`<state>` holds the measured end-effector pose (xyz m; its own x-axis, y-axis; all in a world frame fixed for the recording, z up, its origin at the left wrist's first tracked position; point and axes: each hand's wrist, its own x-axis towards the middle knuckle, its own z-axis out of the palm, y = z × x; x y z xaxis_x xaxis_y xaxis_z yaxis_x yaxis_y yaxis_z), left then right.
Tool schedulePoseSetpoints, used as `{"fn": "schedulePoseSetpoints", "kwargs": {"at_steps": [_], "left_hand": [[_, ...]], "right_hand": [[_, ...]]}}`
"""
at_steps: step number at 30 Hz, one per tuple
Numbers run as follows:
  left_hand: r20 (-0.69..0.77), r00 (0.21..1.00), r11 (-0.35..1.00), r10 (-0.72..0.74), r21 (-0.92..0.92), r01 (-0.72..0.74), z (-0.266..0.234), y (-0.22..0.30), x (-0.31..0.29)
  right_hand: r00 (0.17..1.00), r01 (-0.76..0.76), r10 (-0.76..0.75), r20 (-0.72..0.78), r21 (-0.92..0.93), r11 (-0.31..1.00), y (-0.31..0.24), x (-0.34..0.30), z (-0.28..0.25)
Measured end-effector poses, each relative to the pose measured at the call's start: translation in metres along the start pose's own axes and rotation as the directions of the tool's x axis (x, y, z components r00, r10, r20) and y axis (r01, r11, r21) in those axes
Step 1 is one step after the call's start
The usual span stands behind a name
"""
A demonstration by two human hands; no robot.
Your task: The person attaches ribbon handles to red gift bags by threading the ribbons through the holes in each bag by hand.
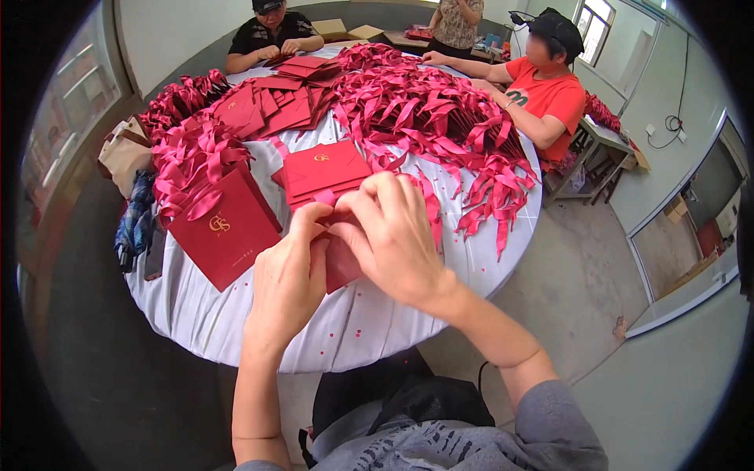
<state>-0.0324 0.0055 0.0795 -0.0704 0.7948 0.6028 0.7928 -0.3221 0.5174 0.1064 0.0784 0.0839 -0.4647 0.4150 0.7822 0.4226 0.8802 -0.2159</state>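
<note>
My left hand (pixel 287 275) and my right hand (pixel 397 235) meet over the near part of the table, fingers closed in pinches. Between them is a small red paper bag (pixel 342 265), mostly covered by my fingers, with a bit of pink ribbon (pixel 324 197) showing at its top. Exactly where each fingertip grips is hidden. Just beyond lies a stack of flat red paper bags (pixel 326 166) with a gold emblem. Left of my hands, a larger red paper bag (pixel 224 231) leans against a bundle with pink ribbon handles.
A white cloth (pixel 306 345) dotted with red bits covers the round table. Heaps of ribboned bags (pixel 424 110) fill its far and right parts; flat red bags (pixel 271 110) lie far left. A folded umbrella (pixel 137 216) is at the left edge. Several people are around the far side.
</note>
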Motion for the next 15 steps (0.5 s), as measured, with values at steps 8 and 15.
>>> {"fn": "schedulePoseSetpoints", "kwargs": {"at_steps": [8, 15], "left_hand": [[-0.061, 0.998, 0.997, 0.006, 0.077, -0.001, 0.008, 0.001, -0.006], [0.019, 1.000, 0.979, -0.001, 0.203, -0.003, 0.005, 0.012, -0.006]], "right_hand": [[0.605, -0.115, -0.074, 0.793, 0.179, 0.977, 0.028, 0.068, -0.012], [0.575, -0.241, -0.064, 0.816, 0.244, 0.940, 0.030, 0.076, -0.015]]}}
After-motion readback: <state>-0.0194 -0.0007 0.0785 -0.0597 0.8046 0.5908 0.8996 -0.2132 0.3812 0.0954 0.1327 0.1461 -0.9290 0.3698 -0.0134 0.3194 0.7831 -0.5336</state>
